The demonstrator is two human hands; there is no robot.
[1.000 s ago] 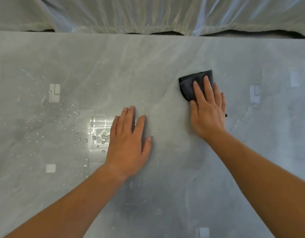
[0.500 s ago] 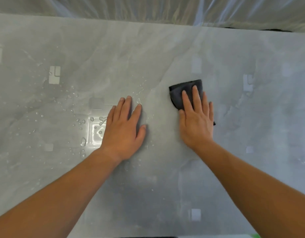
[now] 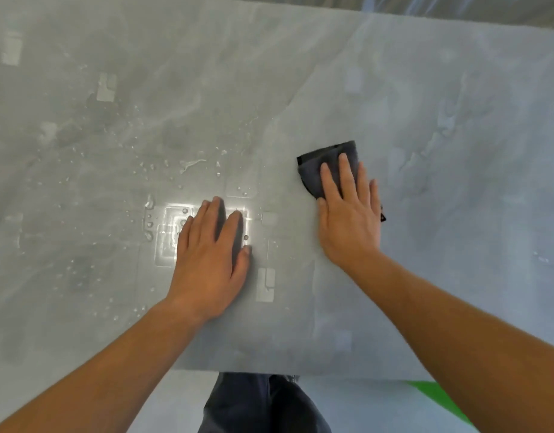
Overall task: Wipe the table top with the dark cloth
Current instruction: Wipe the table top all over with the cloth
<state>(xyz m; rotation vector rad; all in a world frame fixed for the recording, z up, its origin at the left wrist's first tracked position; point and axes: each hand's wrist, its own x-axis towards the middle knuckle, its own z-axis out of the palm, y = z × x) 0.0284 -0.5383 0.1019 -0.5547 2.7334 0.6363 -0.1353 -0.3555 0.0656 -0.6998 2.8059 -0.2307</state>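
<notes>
A grey marbled table top (image 3: pixel 441 126) fills most of the view. The dark cloth (image 3: pixel 316 170), folded small, lies flat on it right of centre. My right hand (image 3: pixel 350 214) presses down on the cloth with fingers spread, covering its near half. My left hand (image 3: pixel 210 260) rests flat on the bare table, palm down, fingers apart, holding nothing. Water droplets (image 3: pixel 151 214) and a bright wet patch lie around and left of my left hand.
The table's near edge (image 3: pixel 347 373) runs across the bottom, with my dark trousers (image 3: pixel 260 404) and a pale floor with a green strip (image 3: pixel 438 398) below it. A plastic sheet shows beyond the far edge at top right.
My right hand has drawn the cloth toward me across the table. My view has tilted down, so the near edge and my legs now show. My left hand stays flat.
</notes>
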